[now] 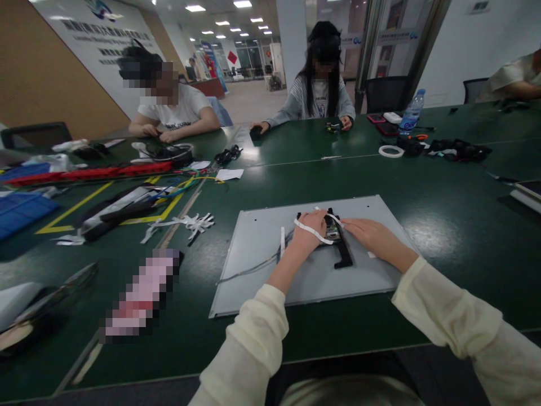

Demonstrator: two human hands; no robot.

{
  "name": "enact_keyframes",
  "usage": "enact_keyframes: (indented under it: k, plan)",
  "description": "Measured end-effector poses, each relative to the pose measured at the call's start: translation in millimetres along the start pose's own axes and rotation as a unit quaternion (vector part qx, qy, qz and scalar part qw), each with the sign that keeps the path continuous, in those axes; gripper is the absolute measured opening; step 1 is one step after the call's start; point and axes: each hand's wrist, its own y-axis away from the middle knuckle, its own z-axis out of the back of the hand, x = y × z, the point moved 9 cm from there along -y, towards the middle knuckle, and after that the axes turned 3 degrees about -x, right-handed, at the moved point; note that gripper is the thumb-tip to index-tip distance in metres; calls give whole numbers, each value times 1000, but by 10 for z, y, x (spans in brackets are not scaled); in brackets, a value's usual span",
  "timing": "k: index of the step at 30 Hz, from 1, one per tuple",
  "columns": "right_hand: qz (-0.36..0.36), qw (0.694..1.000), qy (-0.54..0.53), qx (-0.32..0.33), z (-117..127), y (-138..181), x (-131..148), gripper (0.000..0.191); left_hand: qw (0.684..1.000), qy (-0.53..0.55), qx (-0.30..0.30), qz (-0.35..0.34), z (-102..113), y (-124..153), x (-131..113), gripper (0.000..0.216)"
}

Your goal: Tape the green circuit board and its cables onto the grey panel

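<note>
On a light grey board [249,259] lies a black frame [344,256] with a small circuit board [332,230] in it. My left hand [310,230] is closed over the frame's left side; its fingertips are partly hidden. A white strip [313,232] curves across this hand and over the frame. At the frame's right side, my right hand [366,234] has its fingers pressed together at the strip's end. Grey cables [249,267] run from the frame to the board's left edge. A short white strip [283,239] lies beside them.
Left of the board are a heap of white strips [198,225], a blurred pink item [143,293] and a black-and-white bundle [118,211]. Two people sit across the green table [296,183]. A tape roll [391,151] and a water bottle [412,113] stand far right.
</note>
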Motion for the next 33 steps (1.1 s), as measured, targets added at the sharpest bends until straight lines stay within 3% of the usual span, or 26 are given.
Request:
enact_keyframes:
  k: [9, 17, 24, 33]
  plan:
    - [11, 1000, -23, 13, -40, -1, -44, 42, 1000, -9, -4, -8, 48, 24, -51, 30]
    - [-37, 998, -44, -15, -19, 3, -166, 36, 1000, -14, -5, -6, 36, 45, -46, 32]
    - [17, 997, -76, 0, -64, -3, -76, 35, 1000, -18, 0, -4, 21, 29, -36, 26]
    - [0, 993, -113, -15, -26, -29, -95, 29, 1000, -22, 3, -6, 19, 22, -43, 27]
